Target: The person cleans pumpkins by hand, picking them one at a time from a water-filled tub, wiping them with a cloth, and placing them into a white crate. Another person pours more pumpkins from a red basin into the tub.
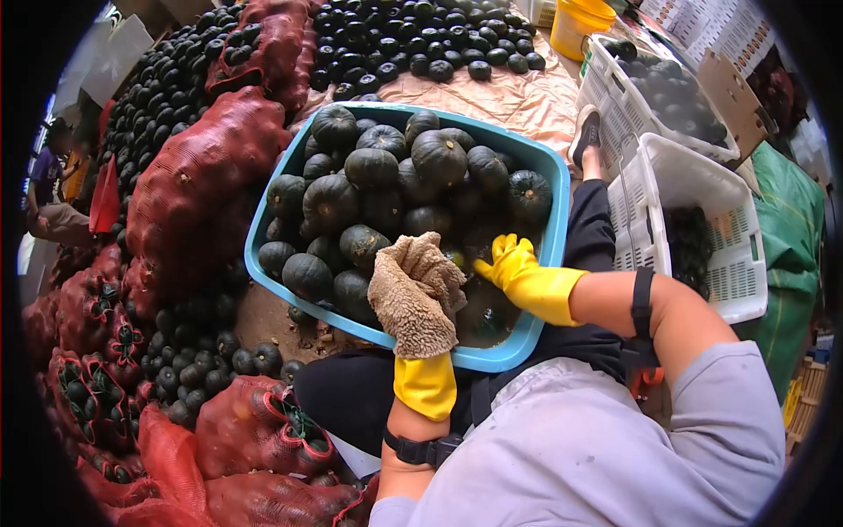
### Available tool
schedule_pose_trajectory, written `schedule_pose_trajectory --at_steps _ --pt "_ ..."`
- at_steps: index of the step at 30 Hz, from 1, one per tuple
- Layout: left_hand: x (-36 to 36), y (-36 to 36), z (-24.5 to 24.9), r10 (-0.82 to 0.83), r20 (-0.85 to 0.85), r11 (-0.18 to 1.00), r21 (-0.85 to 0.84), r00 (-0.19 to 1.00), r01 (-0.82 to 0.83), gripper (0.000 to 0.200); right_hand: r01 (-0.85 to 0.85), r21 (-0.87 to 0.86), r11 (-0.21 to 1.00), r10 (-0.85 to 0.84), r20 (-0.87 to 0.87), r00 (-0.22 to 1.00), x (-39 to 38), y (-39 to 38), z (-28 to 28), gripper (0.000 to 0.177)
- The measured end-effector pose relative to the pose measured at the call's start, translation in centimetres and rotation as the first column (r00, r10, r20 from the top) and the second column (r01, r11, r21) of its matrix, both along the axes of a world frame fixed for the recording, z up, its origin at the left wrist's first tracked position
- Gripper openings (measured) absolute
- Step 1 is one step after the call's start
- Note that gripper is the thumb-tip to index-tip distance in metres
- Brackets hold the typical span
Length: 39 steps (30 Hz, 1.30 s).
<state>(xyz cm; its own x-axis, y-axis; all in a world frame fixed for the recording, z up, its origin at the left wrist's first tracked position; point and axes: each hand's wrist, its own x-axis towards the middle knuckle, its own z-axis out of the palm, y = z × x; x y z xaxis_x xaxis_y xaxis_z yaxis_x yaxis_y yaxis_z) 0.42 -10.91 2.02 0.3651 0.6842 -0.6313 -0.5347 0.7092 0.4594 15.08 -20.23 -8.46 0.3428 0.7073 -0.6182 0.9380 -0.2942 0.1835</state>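
A wide blue basin holds many dark green round squashes and murky water at its near right. My left hand, in a yellow rubber glove, is mostly covered by a brown fluffy cloth that it grips over the basin's near rim; its fingers are hidden. Between the cloth and my other hand, a small part of a wet squash shows. My right hand, also in a yellow glove, is low over the water beside that squash, fingers bent and apart, with nothing visibly held.
Red mesh sacks of squashes crowd the left side, with loose squashes between them. More squashes cover a sheet at the back. White crates and a yellow bucket stand right. Another person is at far left.
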Motion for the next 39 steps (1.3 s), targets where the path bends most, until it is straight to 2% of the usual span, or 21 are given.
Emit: schedule_pose_trajectory --at_steps 2,5,9,11,12,13,14,15,17,18,21,23,25,26,28,29,31,33,36,38,39 --pt "-0.2 0.1 -0.2 -0.106 -0.01 0.994 0.013 0.994 0.106 0.035 0.1 0.036 0.994 -0.102 0.075 0.992 -2.3 -0.1 -2.3 0.05" --pt "-0.2 -1.0 -1.5 -0.092 -0.027 0.979 0.183 0.995 0.096 0.04 -0.129 0.24 0.962 0.081 0.199 0.977 -3.1 -2.6 -5.0 0.048" --pt "0.9 -0.4 -1.6 -0.107 -0.053 0.992 0.063 0.993 0.11 0.035 -0.068 0.175 0.982 0.132 -0.385 0.913 0.8 -2.8 2.6 0.106" --pt "0.1 -0.2 -1.4 -0.19 0.045 0.979 0.087 0.981 0.185 0.028 0.518 -0.044 0.855 -0.339 -0.802 0.492 2.7 -2.9 3.4 0.107" --pt "0.2 -0.5 -3.0 -0.182 -0.092 0.907 0.37 0.979 0.203 0.027 0.734 -0.206 0.648 -0.455 -0.877 0.156 3.1 -3.0 1.7 0.103" --pt "0.5 -0.7 -4.1 -0.127 -0.222 0.754 0.612 0.967 0.24 0.027 0.806 -0.314 0.501 -0.316 -0.934 -0.168 2.6 -3.3 4.6 0.095" --pt "-0.4 -0.7 -2.1 0.034 -0.641 0.361 0.724 0.767 0.588 0.024 0.813 -0.254 0.523 -0.109 -0.967 -0.232 1.6 -4.0 6.7 0.09" --pt "0.2 -1.0 1.3 0.059 -0.896 0.37 0.429 0.44 0.824 0.023 0.823 -0.193 0.535 0.099 -0.952 -0.288 0.8 -4.5 7.9 0.086" --pt "0.5 -0.1 1.1 0.308 -0.878 -0.044 0.372 0.366 0.927 0.023 0.569 0.579 0.584 0.359 -0.813 0.458 -1.5 -4.0 8.2 0.074" --pt "0.6 0.6 0.2 0.407 -0.822 -0.262 0.313 0.398 0.913 0.023 0.556 0.696 0.455 0.381 -0.716 0.585 -3.8 -3.8 9.0 0.063" --pt "2.5 -2.6 -2.7 0.262 -0.779 -0.273 0.506 0.569 0.818 0.037 0.589 0.808 0.003 0.133 -0.584 0.8 -2.3 0.5 4.2 0.056" --pt "2.8 -3.3 0.0 0.527 -0.723 -0.475 0.186 0.447 0.86 0.034 0.901 0.424 -0.094 0.005 -0.905 0.426 -0.1 2.4 5.8 0.051" --pt "1.1 -2.8 1.9 0.278 -0.781 -0.422 0.424 0.559 0.801 0.033 0.618 0.786 -0.01 0.277 -0.592 0.757 -3.6 -0.2 4.6 0.055" --pt "0.0 -1.7 0.9 -0.027 -0.788 -0.241 0.602 0.615 0.761 0.036 0.664 0.701 0.259 0.398 -0.704 0.588 -5.0 -2.3 8.1 0.061" --pt "-0.2 -0.9 -0.7 -0.312 -0.677 0.061 0.686 0.667 0.725 0.043 0.484 0.848 0.218 0.546 -0.517 0.66 -6.1 -3.3 9.6 0.062" --pt "-0.4 -1.7 0.6 -0.253 -0.678 -0.031 0.718 0.69 0.695 0.048 0.317 0.931 0.179 0.549 -0.362 0.753 -3.9 -2.5 9.4 0.062" --pt "1.5 -2.4 -0.1 -0.011 -0.694 -0.235 0.702 0.72 0.672 0.056 0.521 0.851 -0.064 0.199 -0.5 0.843 -1.4 0.7 5.7 0.06" --pt "2.0 -2.5 0.2 0.139 -0.676 -0.324 0.66 0.724 0.678 0.055 0.499 0.867 0.003 0.191 -0.49 0.851 -1.2 0.4 5.5 0.063" --pt "0.9 -1.3 0.1 0.043 -0.657 -0.273 0.716 0.752 0.642 0.056 0.683 0.569 0.458 0.509 -0.798 0.323 -2.3 -2.0 8.0 0.049" --pt "0.3 -1.9 -1.3 0.057 -0.612 -0.213 0.765 0.789 0.608 0.063 0.716 0.524 0.461 0.322 -0.851 0.416 0.2 -1.3 8.4 0.041" --pt "0.8 -1.9 -4.0 0.178 -0.6 -0.25 0.739 0.78 0.625 0.063 0.569 0.779 0.263 0.228 -0.623 0.748 0.0 -0.3 5.5 0.037"
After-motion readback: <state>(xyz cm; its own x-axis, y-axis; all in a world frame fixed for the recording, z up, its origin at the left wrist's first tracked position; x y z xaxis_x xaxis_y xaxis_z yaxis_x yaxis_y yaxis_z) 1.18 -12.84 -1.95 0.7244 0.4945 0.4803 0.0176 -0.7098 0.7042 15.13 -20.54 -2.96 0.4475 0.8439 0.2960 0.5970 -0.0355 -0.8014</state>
